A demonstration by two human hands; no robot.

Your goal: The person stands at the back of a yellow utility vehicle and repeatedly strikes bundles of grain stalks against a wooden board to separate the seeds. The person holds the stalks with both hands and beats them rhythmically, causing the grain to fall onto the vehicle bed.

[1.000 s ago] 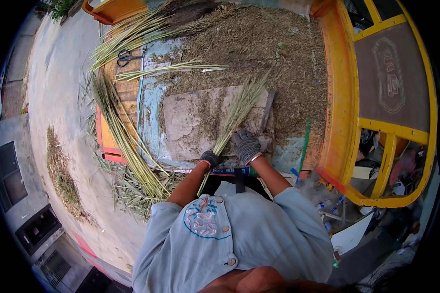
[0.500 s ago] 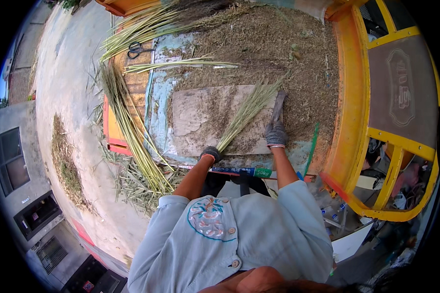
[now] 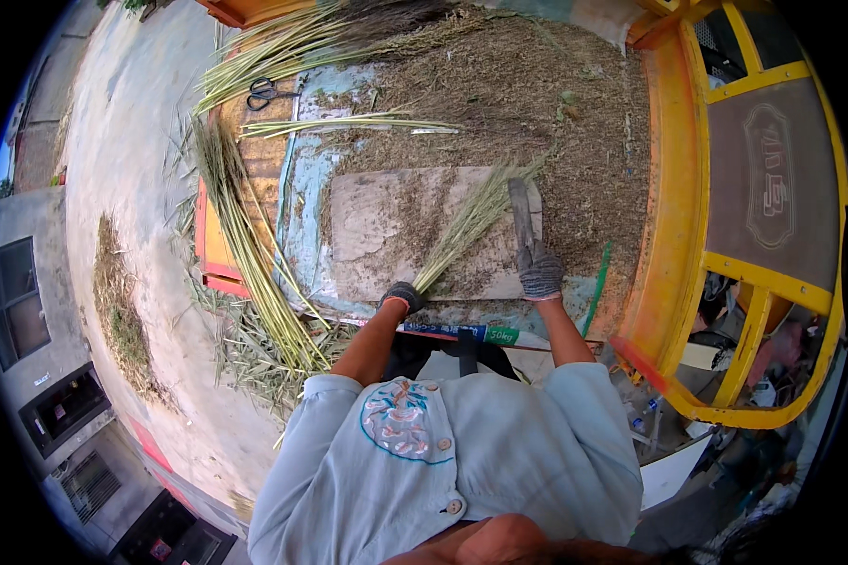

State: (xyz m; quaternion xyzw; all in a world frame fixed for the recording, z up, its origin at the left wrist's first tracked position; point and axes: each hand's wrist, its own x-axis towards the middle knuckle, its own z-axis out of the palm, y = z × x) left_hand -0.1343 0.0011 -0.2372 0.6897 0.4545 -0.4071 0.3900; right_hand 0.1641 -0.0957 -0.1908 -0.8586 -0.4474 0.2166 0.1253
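My left hand [image 3: 404, 298], in a dark knit glove, is closed round the stalk ends of a pale green bundle of grass stalks [image 3: 457, 242]. The bundle slants up to the right across a worn, flat board [image 3: 372, 226], its feathery heads spread near the far right corner. My right hand [image 3: 541, 273], gloved in grey, is closed on a long, flat, dark grey bar-like tool [image 3: 519, 212]. That tool points away from me over the board's right end, its tip beside the feathery heads. Whether it is metal or wood I cannot tell.
Loose brown seed and chaff [image 3: 575, 122] cover the bed round the board. More stalks lie at the left [image 3: 254, 245] and far left [image 3: 273, 66]. Black-handled scissors [image 3: 262, 94] rest near them. A yellow metal frame [image 3: 674, 217] rises at the right.
My right hand has shifted slightly right and nearer to me. The tool's tip has swung left, towards the grass heads. My left hand still grips the bundle, almost unmoved.
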